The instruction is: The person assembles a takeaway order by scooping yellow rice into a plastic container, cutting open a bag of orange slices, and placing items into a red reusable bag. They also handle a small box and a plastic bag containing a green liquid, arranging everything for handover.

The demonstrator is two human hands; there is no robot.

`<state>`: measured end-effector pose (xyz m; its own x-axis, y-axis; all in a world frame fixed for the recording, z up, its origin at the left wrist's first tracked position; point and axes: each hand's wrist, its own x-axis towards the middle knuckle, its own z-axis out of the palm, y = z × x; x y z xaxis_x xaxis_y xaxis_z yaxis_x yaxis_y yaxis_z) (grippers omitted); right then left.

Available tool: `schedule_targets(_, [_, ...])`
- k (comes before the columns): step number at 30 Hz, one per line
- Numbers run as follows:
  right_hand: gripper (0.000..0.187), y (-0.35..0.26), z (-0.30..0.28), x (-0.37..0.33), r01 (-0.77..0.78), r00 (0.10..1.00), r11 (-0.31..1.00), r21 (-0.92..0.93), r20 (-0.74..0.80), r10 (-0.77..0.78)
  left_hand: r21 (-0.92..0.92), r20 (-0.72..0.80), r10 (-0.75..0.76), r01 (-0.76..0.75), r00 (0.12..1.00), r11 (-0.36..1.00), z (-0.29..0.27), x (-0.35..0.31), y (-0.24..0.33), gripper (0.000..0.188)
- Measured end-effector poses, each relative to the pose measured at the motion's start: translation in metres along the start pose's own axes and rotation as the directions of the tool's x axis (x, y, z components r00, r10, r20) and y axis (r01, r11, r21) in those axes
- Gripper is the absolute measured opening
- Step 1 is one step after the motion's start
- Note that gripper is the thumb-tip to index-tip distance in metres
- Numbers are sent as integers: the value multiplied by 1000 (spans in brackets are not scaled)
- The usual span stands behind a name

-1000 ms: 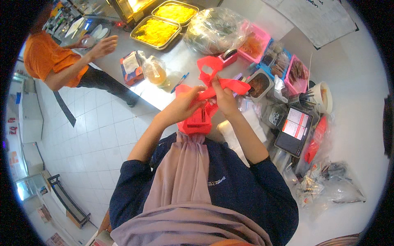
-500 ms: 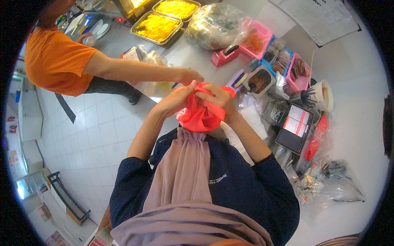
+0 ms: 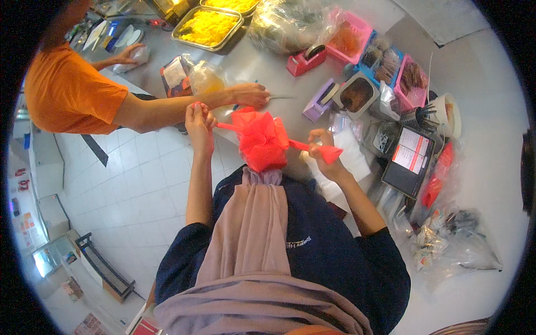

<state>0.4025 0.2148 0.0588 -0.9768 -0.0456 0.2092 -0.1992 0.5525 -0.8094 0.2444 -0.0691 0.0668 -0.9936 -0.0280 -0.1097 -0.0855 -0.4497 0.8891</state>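
A bunched red plastic bag (image 3: pixel 261 142) hangs in front of my chest at the counter's edge, its two handle ends pulled out sideways. My left hand (image 3: pixel 199 125) pinches the end of one twisted handle. The other handle is gripped by my right hand (image 3: pixel 326 153), its tip sticking out past the fingers. The bag's contents are hidden. Just beyond the bag, a co-worker's hand (image 3: pixel 254 96) holds a thin, long object that I cannot make out.
Far back stand metal trays of yellow food (image 3: pixel 207 28). A red tape dispenser (image 3: pixel 306 60), a purple dispenser (image 3: pixel 320 100), coloured baskets (image 3: pixel 412 84) and a tablet (image 3: pixel 409 159) line the right. The co-worker in orange (image 3: pixel 72 92) reaches across from the left.
My hands have moved apart from close together at the bag's top, stretching its handles sideways. The co-worker's near hand has shifted slightly left, and their other hand now shows at a clear plastic bag.
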Motion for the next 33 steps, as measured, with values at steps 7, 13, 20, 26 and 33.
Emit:
schedule_targets(7, [59,-60,13,38,-87,994,517,852,107,-9,-54,88,19,-15,996,998,51,-30,5,29])
schedule_targets(13, [57,-50,46,18,-391,916,680,620,335,221,717,194,618,-539,762,441,32,-14,-18,23])
schedule_targets(20, [47,-42,43,-8,-313,948,650,693,268,171,454,-244,402,-262,883,852,31,-14,-16,21])
schedule_targets(26, [46,-55,37,-16,-387,917,657,647,344,201,135,-419,108,-55,902,989,1,7,-52,17])
schedule_targets(33, [42,-57,11,-14,-388,914,703,596,344,214,184,-492,44,54,869,981,-20,36,-111,17])
